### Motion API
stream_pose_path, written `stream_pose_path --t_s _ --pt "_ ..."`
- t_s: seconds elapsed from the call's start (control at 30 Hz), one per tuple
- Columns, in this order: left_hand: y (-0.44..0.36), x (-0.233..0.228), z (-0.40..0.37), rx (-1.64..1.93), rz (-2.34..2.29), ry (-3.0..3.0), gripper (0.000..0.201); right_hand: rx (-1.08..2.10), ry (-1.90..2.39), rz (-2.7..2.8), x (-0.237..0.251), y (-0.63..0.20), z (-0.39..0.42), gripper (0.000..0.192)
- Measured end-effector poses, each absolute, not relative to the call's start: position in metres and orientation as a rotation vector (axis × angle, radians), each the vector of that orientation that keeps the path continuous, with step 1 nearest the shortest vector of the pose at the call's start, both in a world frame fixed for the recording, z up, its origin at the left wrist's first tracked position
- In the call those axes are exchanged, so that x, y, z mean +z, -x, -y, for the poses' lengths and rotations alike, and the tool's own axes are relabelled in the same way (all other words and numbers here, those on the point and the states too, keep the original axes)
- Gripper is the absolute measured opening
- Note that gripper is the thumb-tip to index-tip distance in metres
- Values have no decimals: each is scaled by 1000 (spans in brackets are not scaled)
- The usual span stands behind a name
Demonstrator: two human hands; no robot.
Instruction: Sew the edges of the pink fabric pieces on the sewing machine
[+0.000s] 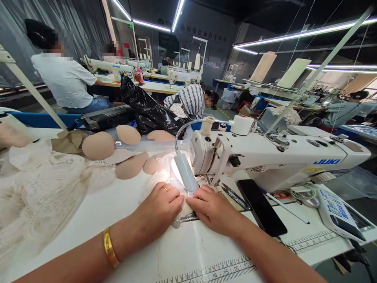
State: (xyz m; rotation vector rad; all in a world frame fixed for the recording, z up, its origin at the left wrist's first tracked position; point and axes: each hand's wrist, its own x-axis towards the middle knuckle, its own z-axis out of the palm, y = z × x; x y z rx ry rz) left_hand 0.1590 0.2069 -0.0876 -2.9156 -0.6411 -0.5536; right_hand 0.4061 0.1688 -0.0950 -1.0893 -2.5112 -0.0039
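Observation:
In the head view my left hand (165, 202) is closed, its fingers pinched on pale lace fabric (159, 177) in front of the sewing machine (241, 149). A bit of lace trim hangs out below those fingers. My right hand (216, 208) is closed too, thumb and forefinger pressed together at the fabric's edge, almost touching the left fingertips. Right above them hangs a grey gooseneck lamp (187, 173), lighting the cloth. The lamp and my fingers hide the needle and presser foot.
Beige bra cups (98, 145) and a heap of lace (44, 188) lie at left. Right of my hands are tweezers (235, 196), a black phone (260, 206), a white pen (287, 208) and a control box (338, 214). Behind stands a black plastic bag (150, 106); co-workers sit beyond.

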Motion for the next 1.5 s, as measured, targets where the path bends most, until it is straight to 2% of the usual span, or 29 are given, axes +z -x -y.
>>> stream_pose_path --t_s 0.3,0.47,0.67,0.77,1.07,1.5 --pt "-161 -92 -209 -687 685 2995 31 61 1089 2485 -98 -405 -169 24" --pt "-158 -101 -216 -741 674 3040 28 21 1097 2478 -99 -404 -168 23" --pt "-162 -84 -235 -650 539 3144 26 -55 1178 2452 -101 -403 -168 20" --pt "-164 -79 -244 -607 493 3176 32 -62 1190 2424 -102 -404 -168 20" --pt "-165 -81 -254 -577 445 3168 37 -26 1231 2390 -106 -403 -169 21" --pt "-167 -81 -266 -619 300 3119 28 -72 1250 2401 -105 -403 -169 18"
